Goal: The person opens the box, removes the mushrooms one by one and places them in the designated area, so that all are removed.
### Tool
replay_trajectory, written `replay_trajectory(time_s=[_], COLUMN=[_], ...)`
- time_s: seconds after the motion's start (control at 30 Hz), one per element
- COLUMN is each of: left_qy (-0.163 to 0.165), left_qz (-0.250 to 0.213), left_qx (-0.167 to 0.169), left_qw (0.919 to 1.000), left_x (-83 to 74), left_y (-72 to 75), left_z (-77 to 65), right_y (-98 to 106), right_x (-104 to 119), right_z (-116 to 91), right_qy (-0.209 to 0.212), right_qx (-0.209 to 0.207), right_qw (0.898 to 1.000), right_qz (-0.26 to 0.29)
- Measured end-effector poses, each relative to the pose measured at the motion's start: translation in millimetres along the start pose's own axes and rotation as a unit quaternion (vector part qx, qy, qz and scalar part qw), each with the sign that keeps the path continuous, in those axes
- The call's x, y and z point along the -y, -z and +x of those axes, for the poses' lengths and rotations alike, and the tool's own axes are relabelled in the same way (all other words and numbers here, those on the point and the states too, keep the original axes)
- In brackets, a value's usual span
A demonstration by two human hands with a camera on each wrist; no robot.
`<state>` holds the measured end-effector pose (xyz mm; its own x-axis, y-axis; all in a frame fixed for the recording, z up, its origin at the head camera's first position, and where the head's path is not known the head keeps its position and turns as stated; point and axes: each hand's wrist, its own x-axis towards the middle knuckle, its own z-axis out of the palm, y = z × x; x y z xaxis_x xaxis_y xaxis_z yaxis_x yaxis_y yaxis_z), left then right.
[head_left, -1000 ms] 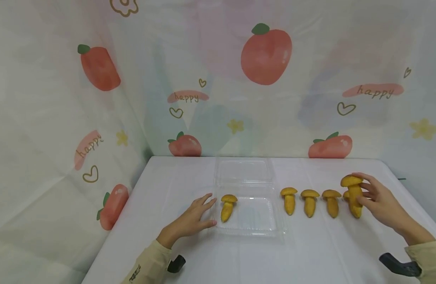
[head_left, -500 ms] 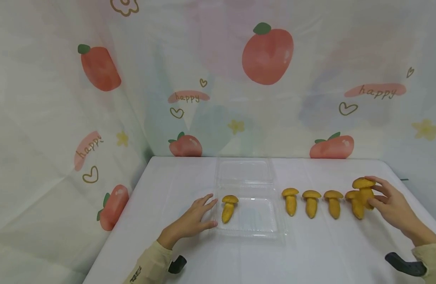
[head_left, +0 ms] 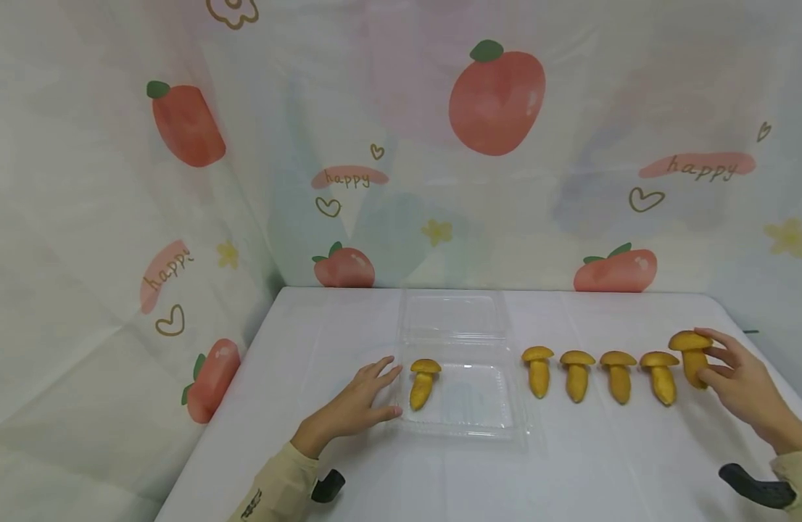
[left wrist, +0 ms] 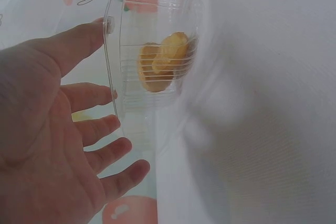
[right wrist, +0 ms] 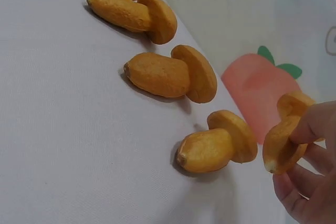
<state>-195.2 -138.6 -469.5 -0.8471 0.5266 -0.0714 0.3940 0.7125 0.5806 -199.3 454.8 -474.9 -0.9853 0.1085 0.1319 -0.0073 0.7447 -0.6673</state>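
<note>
In the head view my right hand (head_left: 740, 377) pinches a yellow mushroom (head_left: 691, 357) by its stem, at the right end of a row of similar mushrooms. The right wrist view shows thumb and fingers on that stem, with the nearest mushroom of the row (right wrist: 207, 148) just beside it. My left hand (head_left: 349, 406) has its fingers spread at the left edge of a clear plastic clamshell box (head_left: 466, 428). In the left wrist view its thumb and a fingertip touch the box rim (left wrist: 111, 61). One mushroom (head_left: 423, 384) lies inside the box at the left.
Several mushrooms (head_left: 577, 377) lie spaced out on the white table (head_left: 440, 486) to the right of the box. The box's lid (head_left: 453, 315) is folded back toward the rear wall. A printed cloth (head_left: 401, 109) hangs behind and at the left.
My right hand has carried its mushroom to the right, from in front of the row's last mushroom to beyond it. The left hand stays at the box edge.
</note>
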Motion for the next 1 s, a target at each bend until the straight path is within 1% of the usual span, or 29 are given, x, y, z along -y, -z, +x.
replay_trajectory(time_s=[0.17, 0.4, 0.5, 0.8, 0.87, 1.0], left_qy=[0.003, -0.004, -0.006, -0.005, -0.004, -0.004], left_qz=[0.0, -0.002, -0.004, -0.007, -0.003, 0.0], left_qx=[0.001, 0.0, 0.0, 0.001, 0.0, -0.002], left_qw=[1.0, 1.0, 1.0, 1.0, 1.0, 1.0], left_x=[0.1, -0.2, -0.2, -2.4, -3.0, -4.2], left_y=[0.0, 0.9, 1.1, 0.5, 0.9, 1.7], left_z=[0.8, -0.5, -1.2, -2.1, -2.2, -2.1], right_y=[4.1, 3.9, 2.5, -2.3, -3.3, -3.0], right_x=[-7.0, -24.7, -34.5, -65.6, -69.5, -73.1], right_z=[1.3, 1.7, 1.9, 2.8, 3.7, 6.7], right_qy=[-0.02, -0.067, -0.071, -0.094, -0.096, -0.083], right_qx=[-0.004, -0.005, -0.009, -0.005, -0.003, 0.001], right_qw=[1.0, 0.998, 0.997, 0.996, 0.995, 0.997], right_qz=[0.003, 0.005, 0.017, 0.013, 0.008, -0.001])
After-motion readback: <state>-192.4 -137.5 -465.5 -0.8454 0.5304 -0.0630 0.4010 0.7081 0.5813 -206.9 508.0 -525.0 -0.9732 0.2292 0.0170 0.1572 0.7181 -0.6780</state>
